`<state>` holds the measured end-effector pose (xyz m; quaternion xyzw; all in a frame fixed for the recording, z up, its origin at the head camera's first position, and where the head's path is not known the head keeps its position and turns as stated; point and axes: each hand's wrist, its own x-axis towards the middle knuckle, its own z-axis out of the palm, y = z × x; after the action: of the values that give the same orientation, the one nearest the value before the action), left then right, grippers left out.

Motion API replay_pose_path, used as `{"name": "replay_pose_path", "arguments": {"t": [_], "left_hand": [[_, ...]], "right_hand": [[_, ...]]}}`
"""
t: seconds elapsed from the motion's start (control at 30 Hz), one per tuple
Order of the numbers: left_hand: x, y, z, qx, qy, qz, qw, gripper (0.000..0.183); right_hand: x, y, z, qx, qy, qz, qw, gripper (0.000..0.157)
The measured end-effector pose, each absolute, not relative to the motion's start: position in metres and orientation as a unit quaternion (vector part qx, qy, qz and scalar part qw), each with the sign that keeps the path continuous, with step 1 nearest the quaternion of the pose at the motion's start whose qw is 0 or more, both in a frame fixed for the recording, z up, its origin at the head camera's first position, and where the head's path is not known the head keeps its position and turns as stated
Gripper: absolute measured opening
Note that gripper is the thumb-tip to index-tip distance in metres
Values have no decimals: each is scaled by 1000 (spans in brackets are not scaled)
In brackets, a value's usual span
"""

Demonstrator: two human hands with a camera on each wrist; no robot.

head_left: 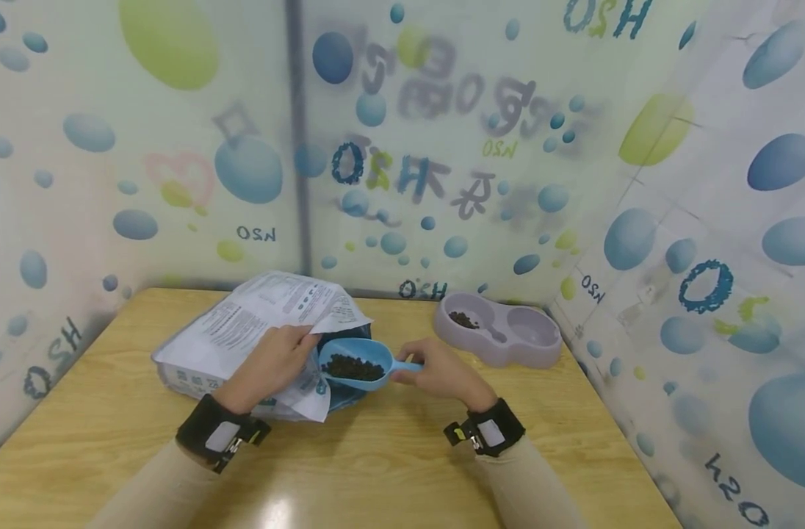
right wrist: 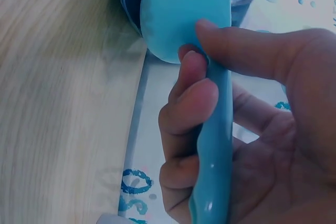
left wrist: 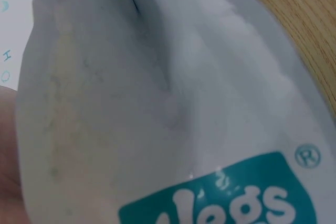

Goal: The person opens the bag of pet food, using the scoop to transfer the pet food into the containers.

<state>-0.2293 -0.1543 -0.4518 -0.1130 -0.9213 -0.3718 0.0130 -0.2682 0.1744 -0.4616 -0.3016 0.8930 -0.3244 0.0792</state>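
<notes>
Bag, scoop and double bowl on a wood-grained worktop [head_left: 389, 470], with a bubble-patterned wall covering [head_left: 250, 169] behind and to the side. At left, a white printed bag [head_left: 244, 316] lies on its side, its dark, open mouth turned to the right; the left-wrist view shows a teal label [left wrist: 220, 192] with white lettering on its pale surface. The left hand [head_left: 273, 367], with a black wristband [head_left: 220, 433] behind it, grips the upper edge of the bag's mouth between its fingers. At centre, a blue scoop [head_left: 359, 346] is held at this mouth, its front end just in front of the dark lining; brown pellets [head_left: 352, 369] cover its floor. Right of it, the right hand [head_left: 435, 371] grasps the scoop's handle: in the right-wrist view, the fingers are curled round the handle and the thumb presses near its junction with the scoop's pan. At far right, beyond this hand, stands a greyish-lilac double bowl [head_left: 495, 354]; a few pellets [head_left: 463, 319] lie in its left compartment.
</notes>
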Motion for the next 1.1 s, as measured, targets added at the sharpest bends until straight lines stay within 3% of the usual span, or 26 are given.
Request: {"name": "replay_pose_path", "arguments": {"t": [0.47,1.1], "left_hand": [[-229,-155,-453,-114,-922,-370,8,48],[-228,-152,-453,-108,-925,-363,14,49]], "right_hand": [[-270,189,-458,-311,890,-326,73,10],[-274,244,-453,-291,889,-343,89,20]]}}
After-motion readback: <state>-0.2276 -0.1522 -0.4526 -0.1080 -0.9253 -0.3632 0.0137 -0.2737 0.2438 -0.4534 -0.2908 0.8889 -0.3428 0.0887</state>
